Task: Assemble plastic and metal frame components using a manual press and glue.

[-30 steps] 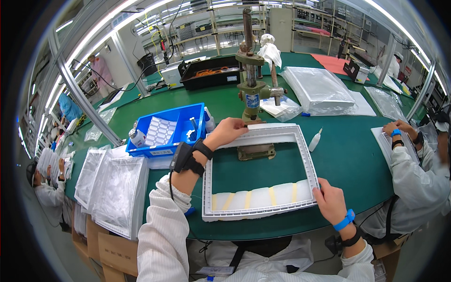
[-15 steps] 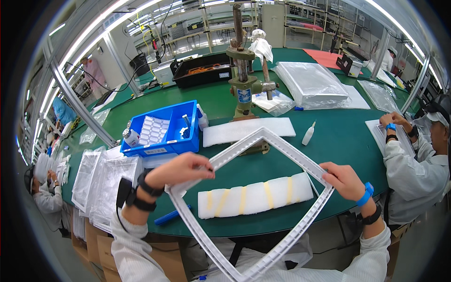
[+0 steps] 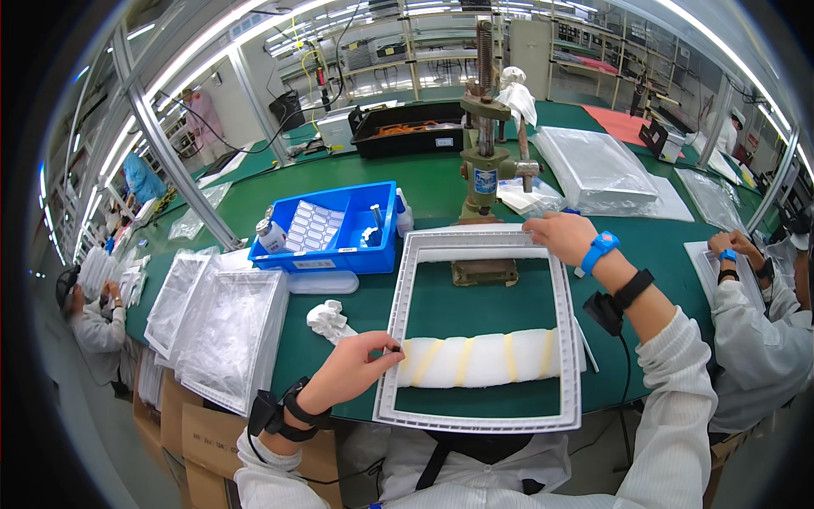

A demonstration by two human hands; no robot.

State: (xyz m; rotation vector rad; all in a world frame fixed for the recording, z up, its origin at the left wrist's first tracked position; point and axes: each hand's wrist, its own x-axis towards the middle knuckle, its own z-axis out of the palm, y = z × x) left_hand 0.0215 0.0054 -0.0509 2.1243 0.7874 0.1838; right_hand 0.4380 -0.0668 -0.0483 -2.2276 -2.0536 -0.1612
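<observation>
A white rectangular plastic frame (image 3: 483, 422) is held over the near part of the bench, its opening facing up at me. My left hand (image 3: 360, 369) is closed at its left side bar, thumb and fingers together; a tiny dark spot shows at the fingertips. At the far right corner, my right hand (image 3: 564, 239) grips the frame between thumb and fingers. Through the opening I see a white foam strip (image 3: 483, 360) with yellow tape bands lying on the green bench (image 3: 483, 307). Behind the frame stands a green manual press (image 3: 485, 157), its base (image 3: 483, 272) partly visible through the opening.
A blue bin (image 3: 343, 257) with labels and bottles stands left of the press. Crumpled white cloth (image 3: 329, 321) lies near my left hand. Plastic-wrapped frames (image 3: 229, 327) are stacked at left, wrapped white panels (image 3: 593, 170) at far right. A co-worker (image 3: 755, 314) works at right.
The frame has turned from a diamond position to nearly square with the bench edge. My right hand has moved to the far corner, my left hand nearer. The view has shifted.
</observation>
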